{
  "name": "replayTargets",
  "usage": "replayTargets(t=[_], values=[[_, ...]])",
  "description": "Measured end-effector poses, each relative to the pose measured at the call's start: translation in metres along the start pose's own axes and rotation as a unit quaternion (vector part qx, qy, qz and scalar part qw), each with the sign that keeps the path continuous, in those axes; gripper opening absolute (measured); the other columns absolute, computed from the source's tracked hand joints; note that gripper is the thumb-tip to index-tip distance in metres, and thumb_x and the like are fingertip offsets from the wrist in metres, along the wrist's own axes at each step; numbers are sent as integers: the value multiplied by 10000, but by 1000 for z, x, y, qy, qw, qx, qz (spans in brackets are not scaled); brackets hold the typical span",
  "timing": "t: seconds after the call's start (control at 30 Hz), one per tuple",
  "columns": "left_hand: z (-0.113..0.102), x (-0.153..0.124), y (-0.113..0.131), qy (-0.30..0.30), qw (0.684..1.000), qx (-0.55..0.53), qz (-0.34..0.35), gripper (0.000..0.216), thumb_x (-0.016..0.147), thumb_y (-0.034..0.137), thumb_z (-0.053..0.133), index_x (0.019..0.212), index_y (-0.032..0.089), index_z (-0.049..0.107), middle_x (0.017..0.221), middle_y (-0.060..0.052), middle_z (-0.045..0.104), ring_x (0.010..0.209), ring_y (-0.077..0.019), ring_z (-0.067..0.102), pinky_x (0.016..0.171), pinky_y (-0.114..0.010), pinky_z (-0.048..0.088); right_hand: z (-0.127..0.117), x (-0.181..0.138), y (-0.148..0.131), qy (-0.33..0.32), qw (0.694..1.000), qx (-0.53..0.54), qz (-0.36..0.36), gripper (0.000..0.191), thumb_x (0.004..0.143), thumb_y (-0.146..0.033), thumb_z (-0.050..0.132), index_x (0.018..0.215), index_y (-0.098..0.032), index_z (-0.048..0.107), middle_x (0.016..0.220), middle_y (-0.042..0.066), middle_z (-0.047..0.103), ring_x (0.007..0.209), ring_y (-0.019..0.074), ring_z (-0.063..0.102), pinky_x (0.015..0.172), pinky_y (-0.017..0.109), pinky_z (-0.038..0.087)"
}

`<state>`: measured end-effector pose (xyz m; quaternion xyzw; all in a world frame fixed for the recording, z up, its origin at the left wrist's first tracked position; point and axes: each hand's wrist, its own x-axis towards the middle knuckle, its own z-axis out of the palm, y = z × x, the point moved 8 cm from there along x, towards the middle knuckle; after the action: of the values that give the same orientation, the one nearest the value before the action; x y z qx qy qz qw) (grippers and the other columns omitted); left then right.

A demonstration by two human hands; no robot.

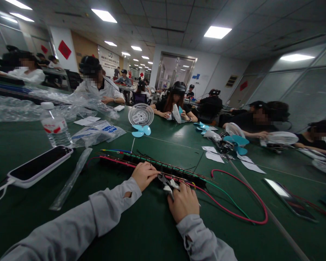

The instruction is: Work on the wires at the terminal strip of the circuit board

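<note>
Left hand [143, 175] pressed flat on long black wiring strip [152, 166] running left-right across desk [141, 224]; right hand [182, 203] clamped on probably pliers [165, 181], just beside.

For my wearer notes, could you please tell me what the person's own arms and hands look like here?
Both arms wear long, loose light-grey sleeves with buttoned cuffs. The left hand and right hand are bare: no gloves, and no rings or watch can be seen.

The terminal strip [152, 165] lies across the table [125, 232], just beyond both hands. Wires [239, 214] loop to its right. A phone [39, 166] lies to its left, a water bottle [55, 125] behind the phone. A fan guard [140, 115] stands farther back.
</note>
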<state>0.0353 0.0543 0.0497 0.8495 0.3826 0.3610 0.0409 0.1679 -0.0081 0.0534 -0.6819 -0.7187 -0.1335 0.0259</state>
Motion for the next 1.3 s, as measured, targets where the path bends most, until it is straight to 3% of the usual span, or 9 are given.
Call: replayTargets(t=[0.27, 0.83, 1.0, 1.3], values=[[3, 0, -2, -7, 1000, -2, 2, 195, 838, 287, 477, 960, 295, 629, 884, 10, 631, 858, -151, 480, 721, -318, 300, 4, 2, 3, -12, 1000, 14, 15, 256, 719, -351, 516, 852, -173, 644, 1137, 138, 510, 1095, 278, 376, 868, 373, 257], [1, 0, -2, 3, 1000, 2, 3, 191, 839, 290, 475, 947, 293, 633, 876, 14, 630, 847, -146, 478, 706, -309, 298, -1, 1, -1, 28, 1000, 2, -14, 231, 741, -337, 513, 782, -160, 655, 1086, 136, 540, 1042, 256, 428, 846, 356, 285], [1, 0, -1, 2, 1000, 3, 5, 195, 841, 294, 471, 944, 296, 636, 873, 10, 632, 846, -150, 479, 704, -313, 299, 2, 2, 0, 21, 1000, 3, -8, 240, 734, -347, 517, 754, -159, 664, 977, 139, 575, 991, 251, 463, 810, 344, 309], [1, 0, -2, 5, 1000, 8, 12, 193, 836, 290, 481, 948, 302, 637, 870, 3, 626, 844, -146, 481, 691, -301, 307, 10, 3, 2, 21, 1000, 2, -4, 224, 718, -357, 518, 727, -189, 665, 969, 107, 572, 899, 216, 495, 755, 312, 355]])
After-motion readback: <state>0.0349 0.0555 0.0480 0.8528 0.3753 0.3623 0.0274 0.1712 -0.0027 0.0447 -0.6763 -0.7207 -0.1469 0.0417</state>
